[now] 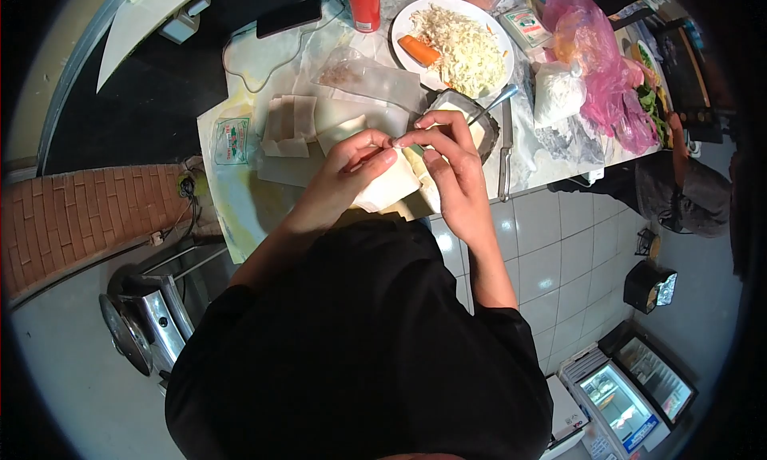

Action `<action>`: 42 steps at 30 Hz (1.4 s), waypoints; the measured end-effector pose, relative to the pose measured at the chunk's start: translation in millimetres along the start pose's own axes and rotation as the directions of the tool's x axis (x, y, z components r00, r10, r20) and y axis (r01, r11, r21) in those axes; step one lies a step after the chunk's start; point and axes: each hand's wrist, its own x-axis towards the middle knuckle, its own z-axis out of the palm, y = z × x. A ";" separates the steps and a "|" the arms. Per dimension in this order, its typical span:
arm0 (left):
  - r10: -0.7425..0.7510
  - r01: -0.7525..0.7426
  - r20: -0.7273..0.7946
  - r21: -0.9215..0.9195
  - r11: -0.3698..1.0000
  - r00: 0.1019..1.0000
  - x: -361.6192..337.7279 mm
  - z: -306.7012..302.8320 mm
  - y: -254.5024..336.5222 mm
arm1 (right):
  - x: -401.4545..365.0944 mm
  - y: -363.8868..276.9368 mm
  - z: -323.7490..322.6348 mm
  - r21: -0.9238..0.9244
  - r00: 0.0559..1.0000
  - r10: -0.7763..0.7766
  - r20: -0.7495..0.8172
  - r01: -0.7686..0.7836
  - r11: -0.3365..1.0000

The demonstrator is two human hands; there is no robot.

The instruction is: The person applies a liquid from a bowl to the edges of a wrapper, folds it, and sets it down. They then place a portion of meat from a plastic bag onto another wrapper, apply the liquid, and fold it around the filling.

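In the head view both my hands meet over the table's near edge at a thin pale wrapper sheet. My left hand pinches the sheet's upper edge between thumb and fingers. My right hand closes on its right side, where a pale yellow-green bit shows under the fingers; what that is I cannot make out. Just behind my right hand sits a dark-rimmed dish of white stuff with a spoon leaning in it. Folded wrapper sheets lie beyond my left hand, near a clear plastic bag.
A white plate holds shredded cabbage, another pale shredded food and a carrot piece. A knife lies right of the dish. Farther off are a red bottle, a phone, a white bag and pink plastic bags. Another person stands at right.
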 end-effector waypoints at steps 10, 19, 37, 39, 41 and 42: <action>-0.004 0.009 -0.057 0.079 0.997 0.998 -1.5 2.3 2.0 | -3.4 1.5 -4.9 -0.038 1.000 -0.030 0.007 0.031 0.999; 0.006 -0.003 -0.068 0.037 0.999 0.998 -1.2 1.4 -0.7 | -7.1 -1.9 -8.4 -0.094 0.998 -0.057 0.014 0.058 0.994; 0.030 -0.030 -0.086 -0.004 1.000 0.996 -2.8 -1.5 2.4 | -11.3 -0.9 -38.4 0.112 0.999 0.043 -0.002 -0.042 0.993; 0.047 -0.050 -0.085 -0.033 0.998 0.995 -2.1 -5.4 -2.0 | -5.3 19.8 -52.2 0.062 0.991 0.068 -0.115 -0.061 0.996; 0.069 -0.085 -0.180 -0.085 0.993 0.981 -2.9 -11.3 -4.7 | -2.0 57.9 -65.6 -0.255 0.967 0.031 -0.252 -0.097 0.962; 0.073 -0.090 -0.177 -0.088 0.992 0.981 -2.9 -15.3 -6.2 | -2.9 76.2 -70.6 -0.410 0.956 0.005 -0.293 -0.130 0.903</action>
